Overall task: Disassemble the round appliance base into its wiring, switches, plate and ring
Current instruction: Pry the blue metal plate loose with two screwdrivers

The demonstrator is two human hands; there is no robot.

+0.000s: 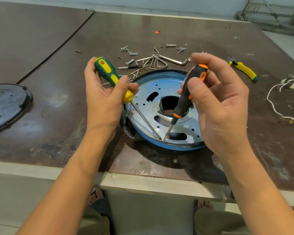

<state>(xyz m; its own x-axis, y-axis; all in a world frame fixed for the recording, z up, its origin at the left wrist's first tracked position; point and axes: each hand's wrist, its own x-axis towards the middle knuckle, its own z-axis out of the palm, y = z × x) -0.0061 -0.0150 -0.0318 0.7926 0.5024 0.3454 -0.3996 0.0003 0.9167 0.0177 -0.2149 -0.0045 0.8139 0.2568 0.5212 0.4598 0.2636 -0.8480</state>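
The round base (161,74) lies near the tabletop's (58,107) front edge, its metal plate (185,126) inside a blue ring (159,146). The left hand (100,99) grips a green screwdriver (109,73), the right hand (222,106) a black screwdriver (187,92); both tips meet at the plate's near rim. Loose screws (131,53) lie behind, and white wires (275,102) lie toward the right edge.

1. We have one view only, from a camera worn on the person's head.
2. It faces forward and steeply down across the table (58,107), near edge low in frame, far edge at the top.
3. We sit close: the left hand (102,97) gripping a green-and-yellow screwdriver (109,73) and the right hand (222,106) gripping a black-and-orange screwdriver (190,89) fill the middle, over the round base (159,145).
4. The wide lens also catches the feet (96,197) below.
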